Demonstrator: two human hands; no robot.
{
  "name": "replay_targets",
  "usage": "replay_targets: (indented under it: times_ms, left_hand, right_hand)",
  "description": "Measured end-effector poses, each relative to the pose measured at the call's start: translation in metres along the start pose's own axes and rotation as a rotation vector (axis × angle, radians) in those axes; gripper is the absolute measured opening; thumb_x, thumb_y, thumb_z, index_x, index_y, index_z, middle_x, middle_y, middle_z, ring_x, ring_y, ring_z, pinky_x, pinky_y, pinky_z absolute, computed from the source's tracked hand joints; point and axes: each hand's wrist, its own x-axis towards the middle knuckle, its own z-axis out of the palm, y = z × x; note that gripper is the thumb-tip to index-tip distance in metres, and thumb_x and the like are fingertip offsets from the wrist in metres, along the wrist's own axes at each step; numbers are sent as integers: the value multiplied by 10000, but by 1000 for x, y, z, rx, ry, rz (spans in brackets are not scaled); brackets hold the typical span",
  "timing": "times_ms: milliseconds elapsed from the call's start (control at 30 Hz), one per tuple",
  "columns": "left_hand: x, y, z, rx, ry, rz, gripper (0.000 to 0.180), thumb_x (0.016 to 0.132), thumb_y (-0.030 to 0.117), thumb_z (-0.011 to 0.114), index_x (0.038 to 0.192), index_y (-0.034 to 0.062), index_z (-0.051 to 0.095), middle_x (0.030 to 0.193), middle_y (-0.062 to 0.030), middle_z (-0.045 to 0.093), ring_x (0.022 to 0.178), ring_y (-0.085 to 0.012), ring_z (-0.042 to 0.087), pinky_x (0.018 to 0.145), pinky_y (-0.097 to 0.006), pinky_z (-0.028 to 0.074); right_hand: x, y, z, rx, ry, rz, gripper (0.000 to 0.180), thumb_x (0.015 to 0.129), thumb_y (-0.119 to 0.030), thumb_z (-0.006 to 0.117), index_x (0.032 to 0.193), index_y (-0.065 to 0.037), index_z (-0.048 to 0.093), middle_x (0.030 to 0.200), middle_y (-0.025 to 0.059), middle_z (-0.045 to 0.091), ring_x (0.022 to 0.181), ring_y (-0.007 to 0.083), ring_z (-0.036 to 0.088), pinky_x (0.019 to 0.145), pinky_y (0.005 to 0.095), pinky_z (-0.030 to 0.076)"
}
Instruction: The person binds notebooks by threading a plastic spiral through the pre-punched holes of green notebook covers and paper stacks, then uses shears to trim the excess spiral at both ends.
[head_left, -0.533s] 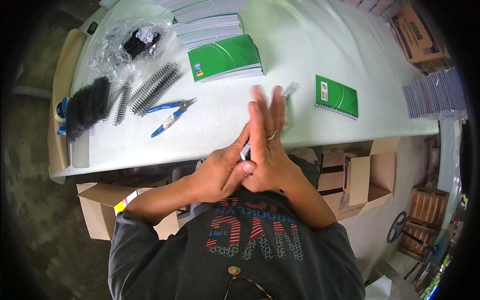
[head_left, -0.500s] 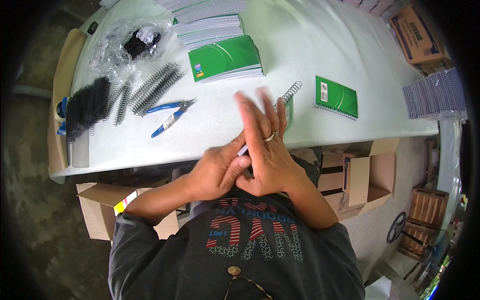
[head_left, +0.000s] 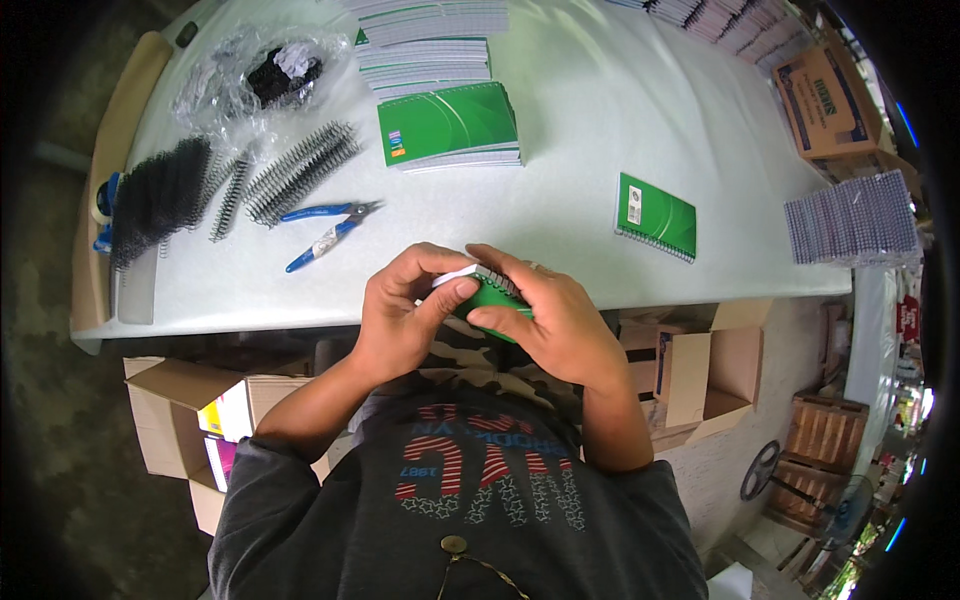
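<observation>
A small green notebook (head_left: 492, 297) with white pages is held up at the table's near edge, a dark spiral coil (head_left: 505, 284) along its upper edge. My left hand (head_left: 408, 308) pinches its left corner between thumb and fingers. On the other side my right hand (head_left: 552, 318) grips it, thumb across the green cover and fingers over the coil edge. Part of the notebook is hidden behind my fingers. Blue-handled cutting pliers (head_left: 328, 232) lie on the table to the left, with their jaws apart. A finished spiral notebook (head_left: 656, 217) rests at the right.
Stacked green notebooks (head_left: 450, 125) stand at the far middle. Black spiral coils (head_left: 160, 200) and grey coils (head_left: 300, 172) lie left, below a clear plastic bag (head_left: 215, 85). A bundle of bound notebooks (head_left: 850, 220) and a carton (head_left: 825, 100) sit right. Open cardboard boxes (head_left: 165, 425) stand below the table.
My hands have come apart from their overlapping hold, and the right fingers have folded down around the notebook. The coil that stuck out beyond them now lies along its edge. The view has shifted slightly.
</observation>
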Motion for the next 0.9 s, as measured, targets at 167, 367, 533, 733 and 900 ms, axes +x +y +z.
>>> replay_targets:
  times_ms: [167,367,533,733,900]
  left_hand:
    - [-1,2,-4,25,36,62,150,870,11,614,1017,4,585,960,-50,606,897,-104,576,792,-254,473]
    - [2,17,-3,-18,14,-55,160,871,50,626,1024,9,602,930,-39,611,882,-98,573,802,-249,460]
    - [9,25,-17,170,-148,27,115,833,53,658,945,29,661,881,-38,616,821,-108,560,767,-254,443]
    - [19,35,-27,181,-312,56,157,713,-45,627,848,33,645,806,-33,598,759,-96,545,721,-244,432]
    - [22,33,-29,246,-349,71,208,622,-95,591,759,62,591,753,-36,586,708,-147,536,660,-269,414]
  right_hand:
    - [2,-3,4,241,162,137,247,787,-139,713,959,-13,588,808,110,608,749,251,599,655,326,468]
    - [1,-1,7,-151,233,-129,175,788,-137,691,893,-21,612,771,95,578,688,263,562,590,358,447]
    - [1,-7,6,-181,261,-199,197,733,-141,726,868,-38,626,758,71,567,669,253,550,579,361,443]
    - [-1,-17,2,-328,264,-336,261,635,-119,769,852,-53,640,743,28,559,640,209,533,576,333,453]
    - [-5,-18,7,-495,263,-428,278,630,-149,759,868,-60,646,776,-6,547,660,173,520,571,314,447]
